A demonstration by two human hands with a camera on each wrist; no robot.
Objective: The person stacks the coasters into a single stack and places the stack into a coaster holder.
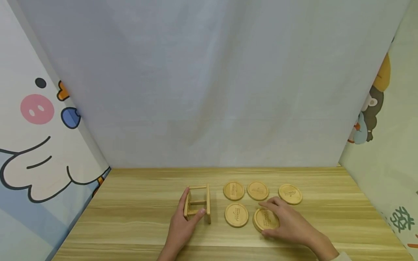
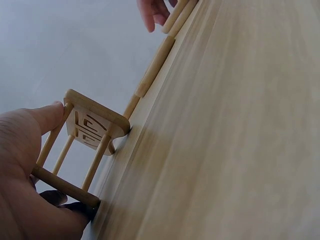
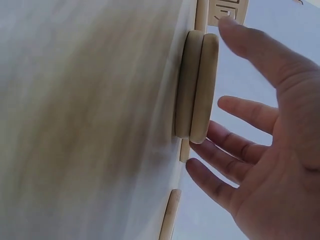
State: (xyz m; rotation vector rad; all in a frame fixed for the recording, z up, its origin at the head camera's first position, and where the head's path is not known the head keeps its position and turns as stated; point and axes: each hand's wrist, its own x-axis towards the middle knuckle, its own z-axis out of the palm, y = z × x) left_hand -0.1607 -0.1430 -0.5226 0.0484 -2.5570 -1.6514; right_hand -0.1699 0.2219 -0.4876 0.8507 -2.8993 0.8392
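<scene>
My left hand (image 1: pixel 180 227) grips a small wooden coaster holder (image 1: pixel 208 204), thumb on one side panel and fingers on the other. In the left wrist view the holder (image 2: pixel 102 111) shows thin rods between two panels, one with a cut-out pattern. Over at the right, my right hand (image 1: pixel 289 221) spreads its thumb and fingers around two stacked round wooden coasters (image 1: pixel 266 219). The right wrist view shows the stack (image 3: pixel 196 87) edge-on, with a gap between it and the thumb; whether a fingertip touches it I cannot tell.
Further coasters lie flat on the wooden table (image 1: pixel 130 221): one (image 1: pixel 236 215) left of the stack, and a back row of a left one (image 1: pixel 233 191), a middle one (image 1: pixel 258 191) and a right one (image 1: pixel 290 194). A pale curtain (image 1: pixel 212 90) hangs behind.
</scene>
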